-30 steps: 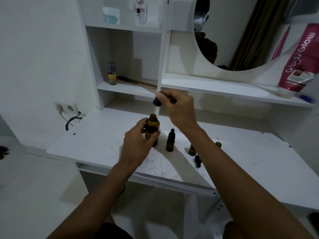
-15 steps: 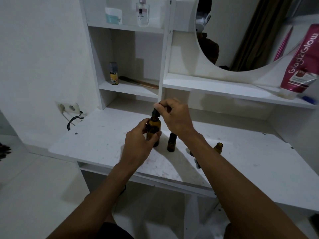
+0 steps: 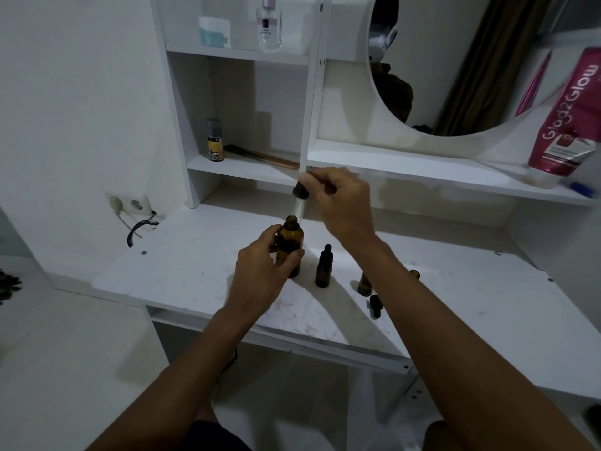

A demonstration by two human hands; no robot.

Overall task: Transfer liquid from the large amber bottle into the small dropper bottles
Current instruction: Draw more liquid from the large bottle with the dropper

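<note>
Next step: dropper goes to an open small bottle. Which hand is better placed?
Right. The right hand pinches the dropper above the large amber bottle, and an open small bottle stands on its side of the table. The left hand is occupied gripping the large amber bottle.

Counting 1 large amber bottle (image 3: pixel 290 247), 3 small dropper bottles (image 3: pixel 323 266) (image 3: pixel 363 283) (image 3: pixel 414 274), 1 dropper (image 3: pixel 300 192), 1 loose dropper cap (image 3: pixel 375 305), 1 can (image 3: pixel 215 141), 1 comb (image 3: pixel 263 156), 1 perfume bottle (image 3: pixel 268 26), 1 pink tube (image 3: pixel 567 118).
</note>
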